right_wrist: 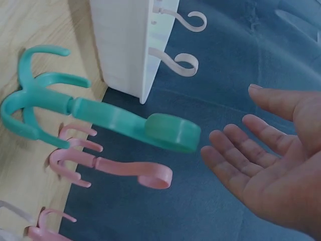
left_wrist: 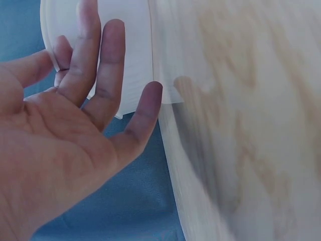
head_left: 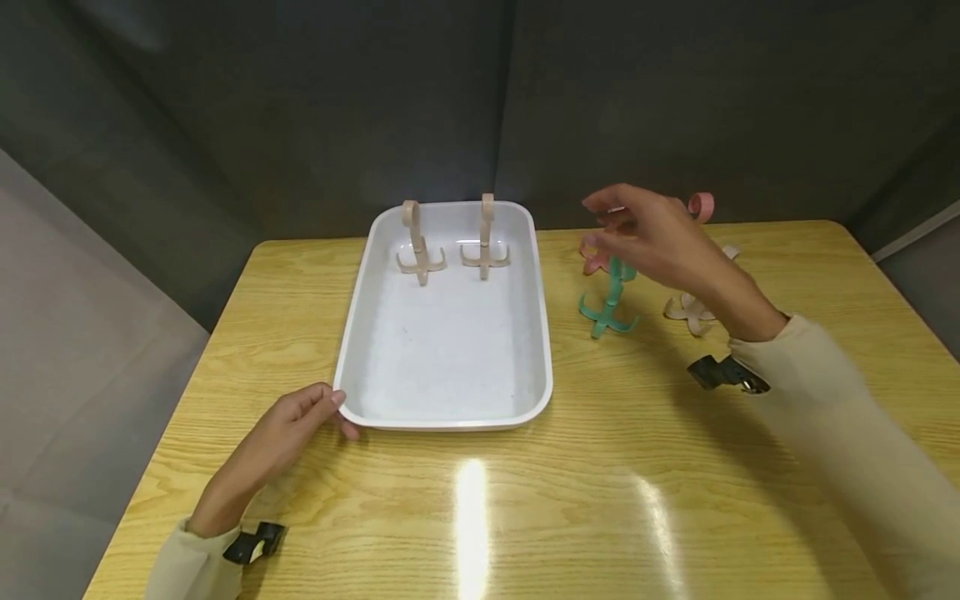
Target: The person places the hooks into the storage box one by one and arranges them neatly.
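- Right hand (head_left: 660,242) open, fingers apart and relaxed, just above green hook (head_left: 609,302); holds nothing.
- Green hook stands on table (head_left: 675,467), right of tray (head_left: 450,417), pink hook (right_wrist: 105,168) just behind.
- Left hand (head_left: 288,429) on table, straight fingers touching tray's near left corner.
- Two beige hooks (head_left: 417,246) stand in tray's far end.

Count: 1 white tray (head_left: 542,350) on the desk (head_left: 525,500). 2 beige hooks on its far rim: left one (head_left: 417,247), right one (head_left: 486,242). Right of the tray: 1 teal hook (head_left: 609,307); at least 2 pink hooks (right_wrist: 105,169) (head_left: 702,205); 1 pale hook (head_left: 692,312), partly hidden. 2 hands: left (head_left: 288,429), right (head_left: 660,237).
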